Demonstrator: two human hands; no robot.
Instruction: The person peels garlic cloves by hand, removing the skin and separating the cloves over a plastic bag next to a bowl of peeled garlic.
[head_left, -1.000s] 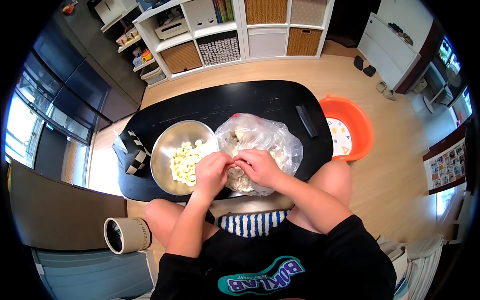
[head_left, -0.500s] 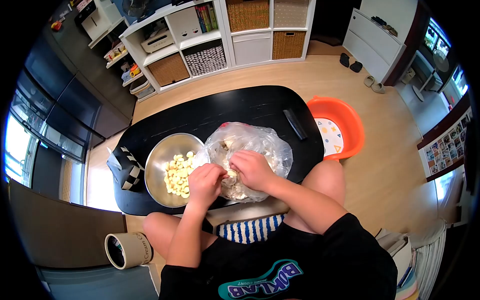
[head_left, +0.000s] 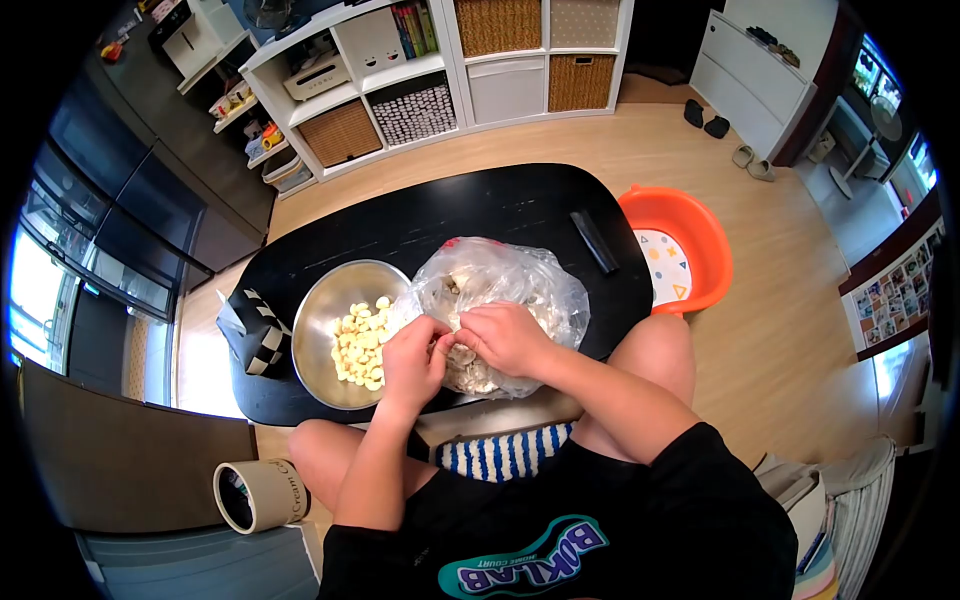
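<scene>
My left hand [head_left: 413, 362] and my right hand [head_left: 503, 338] meet fingertip to fingertip over the near side of a clear plastic bag [head_left: 555, 285]. Both are closed in a pinch on a garlic clove, which the fingers now mostly cover. Inside the bag lie whitish garlic pieces and papery skins [head_left: 470, 374]. Just left of my left hand, a steel bowl [head_left: 318, 318] holds a heap of pale peeled garlic cloves [head_left: 360, 345].
The black table [head_left: 450, 205] carries a dark, narrow object [head_left: 594, 241] at right and a checkered tissue box [head_left: 258, 335] at left. An orange tub [head_left: 708, 250] stands on the floor to the right. A cream-coloured bin [head_left: 278, 497] is at lower left.
My fingertips have come closer together, and the clove that showed between them is now mostly covered. The whole view has shifted slightly.
</scene>
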